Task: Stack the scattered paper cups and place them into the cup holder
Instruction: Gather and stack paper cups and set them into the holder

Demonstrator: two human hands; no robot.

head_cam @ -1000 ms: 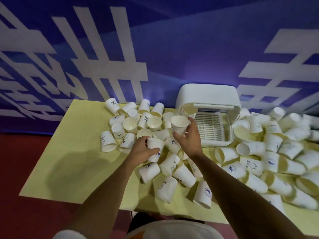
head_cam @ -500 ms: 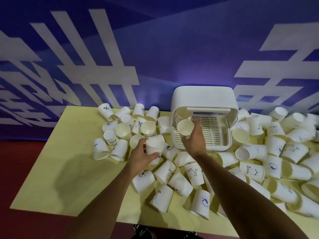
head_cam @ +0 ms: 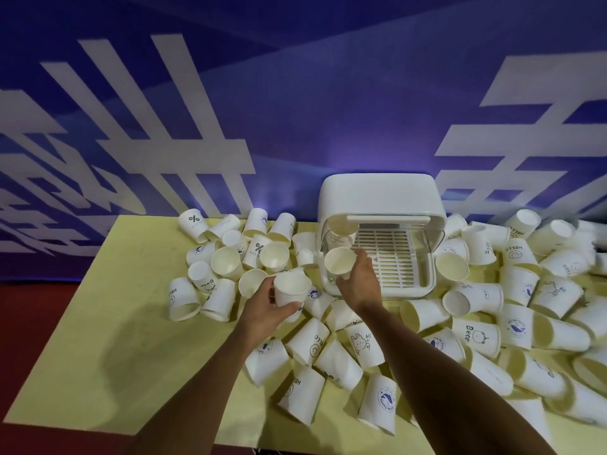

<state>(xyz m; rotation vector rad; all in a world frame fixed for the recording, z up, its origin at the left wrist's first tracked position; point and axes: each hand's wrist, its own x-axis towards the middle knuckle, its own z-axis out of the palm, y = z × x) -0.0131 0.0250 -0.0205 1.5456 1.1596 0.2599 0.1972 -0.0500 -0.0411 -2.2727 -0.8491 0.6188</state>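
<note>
A second ago my left hand (head_cam: 262, 310) was down in the heap, closing on a cup. Now it has lifted clear, and the left cup (head_cam: 291, 289) rides upright above the scattered cups (head_cam: 308, 343), mouth up, my fingers wrapped round its wall with the thumb on the near side. My right hand (head_cam: 361, 280) has edged forward meanwhile. It pinches the right cup (head_cam: 339, 261) low on its body between curled fingers and thumb, mouth tipped toward me, and the cup now sits at the left front corner of the cup holder (head_cam: 381, 195). The two cups are near each other but apart, not nested.

So I judge there is a choice to settle: bring the left cup across and slip one into the other, or set the right cup in alone. Something pale stands inside the holder at its left, behind my right cup; I cannot tell whether it is a stack already begun. Nearly everything else lies on the yellow worktop (head_cam: 115, 323), on both sides of the holder, so the job looks barely started.
</note>
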